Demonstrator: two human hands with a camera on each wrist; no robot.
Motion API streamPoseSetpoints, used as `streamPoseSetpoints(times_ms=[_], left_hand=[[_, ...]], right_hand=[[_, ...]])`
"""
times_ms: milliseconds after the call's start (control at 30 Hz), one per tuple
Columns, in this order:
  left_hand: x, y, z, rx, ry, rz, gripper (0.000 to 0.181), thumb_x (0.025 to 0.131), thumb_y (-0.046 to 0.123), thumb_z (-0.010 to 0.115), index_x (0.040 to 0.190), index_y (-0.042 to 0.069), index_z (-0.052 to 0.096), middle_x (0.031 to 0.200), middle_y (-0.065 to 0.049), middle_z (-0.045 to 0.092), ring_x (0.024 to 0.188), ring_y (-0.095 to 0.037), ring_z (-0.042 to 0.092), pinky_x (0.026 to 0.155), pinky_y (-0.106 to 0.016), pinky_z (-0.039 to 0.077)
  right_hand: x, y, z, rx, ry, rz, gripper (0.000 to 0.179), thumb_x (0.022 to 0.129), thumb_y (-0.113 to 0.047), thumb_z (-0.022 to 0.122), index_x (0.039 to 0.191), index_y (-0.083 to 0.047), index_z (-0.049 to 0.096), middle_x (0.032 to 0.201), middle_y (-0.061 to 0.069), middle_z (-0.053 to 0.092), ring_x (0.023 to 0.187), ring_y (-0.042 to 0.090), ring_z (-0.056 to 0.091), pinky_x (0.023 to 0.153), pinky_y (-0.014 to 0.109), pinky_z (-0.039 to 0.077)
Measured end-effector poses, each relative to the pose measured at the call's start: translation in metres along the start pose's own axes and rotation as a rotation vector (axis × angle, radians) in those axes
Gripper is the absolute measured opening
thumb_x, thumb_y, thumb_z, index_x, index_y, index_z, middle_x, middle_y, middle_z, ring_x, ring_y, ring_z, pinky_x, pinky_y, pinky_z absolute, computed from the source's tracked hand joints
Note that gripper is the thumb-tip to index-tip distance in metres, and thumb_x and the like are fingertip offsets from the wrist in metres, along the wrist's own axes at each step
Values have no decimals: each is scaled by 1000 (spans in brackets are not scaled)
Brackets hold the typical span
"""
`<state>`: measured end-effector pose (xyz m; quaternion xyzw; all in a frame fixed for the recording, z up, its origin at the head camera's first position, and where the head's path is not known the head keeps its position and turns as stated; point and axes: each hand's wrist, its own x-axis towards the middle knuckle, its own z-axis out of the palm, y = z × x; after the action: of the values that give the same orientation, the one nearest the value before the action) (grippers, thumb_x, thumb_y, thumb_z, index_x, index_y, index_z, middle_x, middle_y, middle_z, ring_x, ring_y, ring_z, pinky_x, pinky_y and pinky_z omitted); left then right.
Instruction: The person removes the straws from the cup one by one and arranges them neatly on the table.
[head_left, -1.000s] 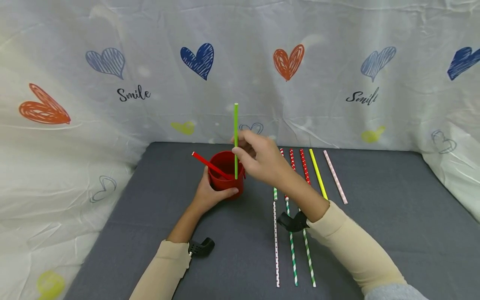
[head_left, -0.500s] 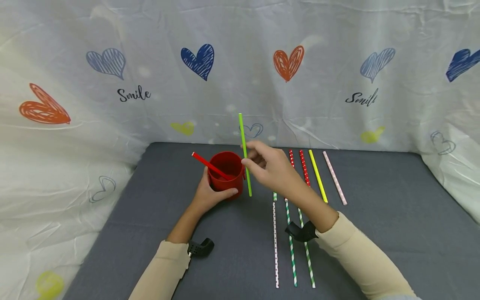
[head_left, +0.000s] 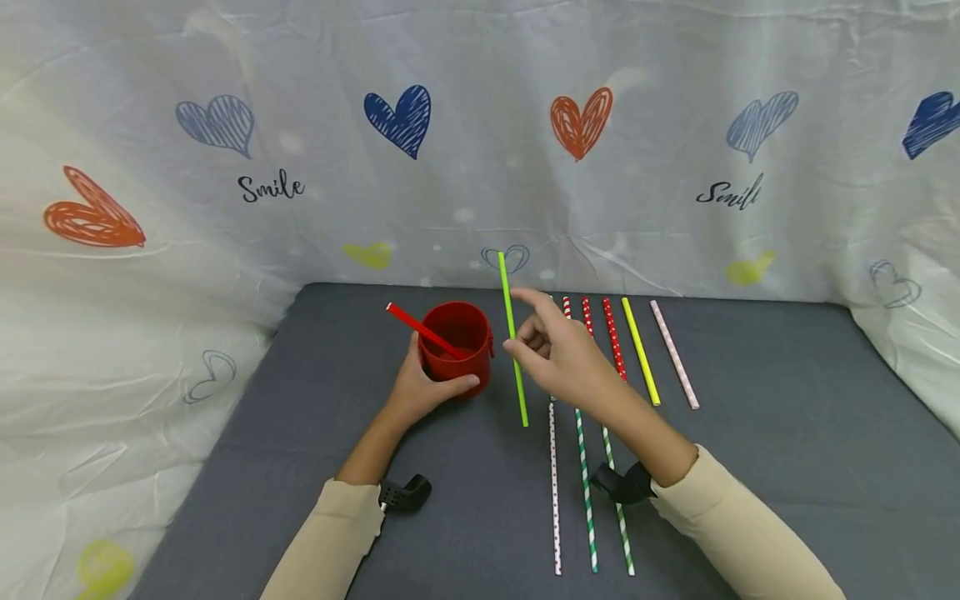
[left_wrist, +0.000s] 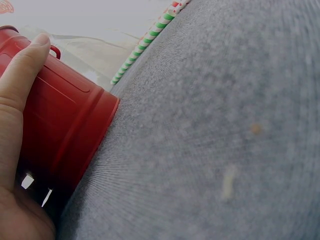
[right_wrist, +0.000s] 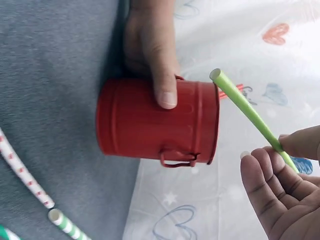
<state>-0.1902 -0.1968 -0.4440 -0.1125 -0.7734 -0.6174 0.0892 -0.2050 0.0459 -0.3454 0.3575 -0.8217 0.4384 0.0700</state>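
Observation:
My left hand (head_left: 423, 385) grips a small red bucket (head_left: 477, 340) on the table, thumb across its front. A red straw (head_left: 417, 326) leans in the bucket, its upper end over the left rim. To the right of the bucket, my right hand (head_left: 558, 346) pinches a light green straw (head_left: 513, 350) between thumb and finger. In the right wrist view the green straw (right_wrist: 245, 106) slants past the bucket's mouth, outside it. Part of the bucket's red wall (left_wrist: 60, 115) and my left thumb (left_wrist: 25, 65) fill the left of the left wrist view.
Several paper straws lie in two rows on the dark grey tablecloth (head_left: 450, 517): a yellow straw (head_left: 641, 352), a pink straw (head_left: 675, 355), red dotted straws (head_left: 614, 337) and green striped straws (head_left: 586, 500). A white dotted straw (head_left: 555, 492) lies nearest. Behind hangs a white curtain (head_left: 480, 167) with hearts.
My right hand has moved right and toward me, carrying the green straw from over the bucket's mouth to beside it. The left hand, bucket and red straw stay in place.

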Motion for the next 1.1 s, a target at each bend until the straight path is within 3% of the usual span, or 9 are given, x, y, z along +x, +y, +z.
streamPoseSetpoints(times_ms=[700, 800, 933, 1100], left_hand=[[-1, 1, 0, -6, 0, -28, 91, 77, 4, 85, 149, 0, 28, 143, -21, 45, 127, -30, 46, 98, -50, 47], [-1, 2, 0, -7, -1, -29, 91, 77, 4, 84, 149, 0, 28, 143, -22, 45, 127, -31, 46, 99, -51, 47], [-1, 2, 0, -10, 2, -36, 91, 77, 3, 84, 149, 1, 28, 144, -22, 44, 127, -31, 46, 99, -51, 46], [0, 2, 0, -6, 0, -39, 91, 77, 4, 84, 149, 1, 28, 144, -23, 44, 127, -31, 46, 99, -51, 46]], right_hand=[[-47, 21, -7, -68, -41, 73, 57, 90, -2, 64, 143, -4, 45, 74, -10, 56, 56, 6, 50, 56, 27, 46], [-55, 25, -8, -96, -54, 76, 45, 90, -2, 63, 134, -5, 55, 70, -11, 52, 54, 6, 46, 53, 27, 43], [-66, 30, -8, -128, -69, 80, 22, 90, -1, 61, 108, -9, 70, 66, -13, 48, 56, 5, 44, 53, 27, 42], [-80, 35, -9, -149, -84, 87, 14, 89, 0, 63, 92, -12, 70, 65, -15, 47, 56, 3, 43, 52, 26, 42]])
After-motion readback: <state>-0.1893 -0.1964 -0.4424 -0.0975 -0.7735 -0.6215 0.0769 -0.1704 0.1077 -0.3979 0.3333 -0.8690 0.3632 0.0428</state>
